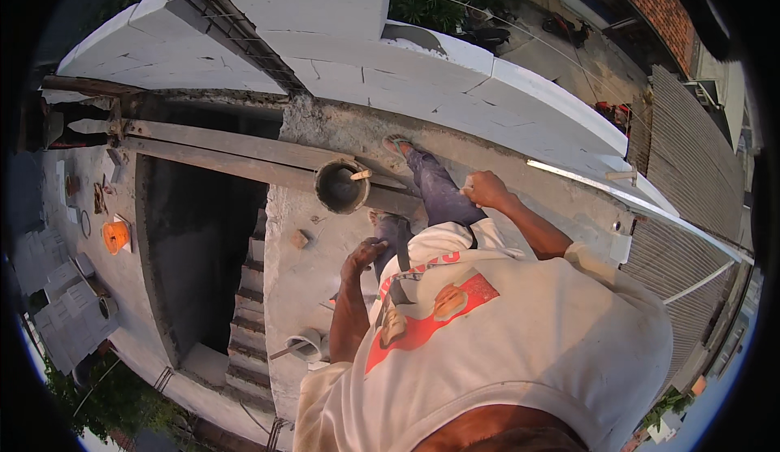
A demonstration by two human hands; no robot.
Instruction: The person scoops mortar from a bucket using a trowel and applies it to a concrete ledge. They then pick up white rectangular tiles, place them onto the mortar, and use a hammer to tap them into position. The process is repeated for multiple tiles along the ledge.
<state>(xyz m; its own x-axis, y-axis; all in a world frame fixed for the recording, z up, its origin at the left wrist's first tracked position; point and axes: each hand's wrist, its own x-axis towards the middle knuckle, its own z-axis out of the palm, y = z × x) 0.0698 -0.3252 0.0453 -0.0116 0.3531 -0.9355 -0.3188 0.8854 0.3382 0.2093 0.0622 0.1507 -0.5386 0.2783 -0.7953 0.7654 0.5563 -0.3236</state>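
Observation:
My left hand (363,257) rests near my left thigh, its fingers loosely bent and nothing visible in them. Over my right thigh, my right hand (485,189) is closed, with the fingers curled in; whatever they may hold is hidden. Ahead of my legs stands a dark round bucket (319,196), with the wooden handle (361,175) of a tool sticking over its rim. It is apart from both hands, next to long wooden planks (219,155). My feet, in sandals, are on the concrete walkway.
A deep stairwell opening (195,249) with steps (248,314) drops away at left, partly crossed by the planks. The white block wall (439,86) runs along the right. A pale bucket (305,343) stands near the opening's edge. An orange bucket (116,236) is beyond.

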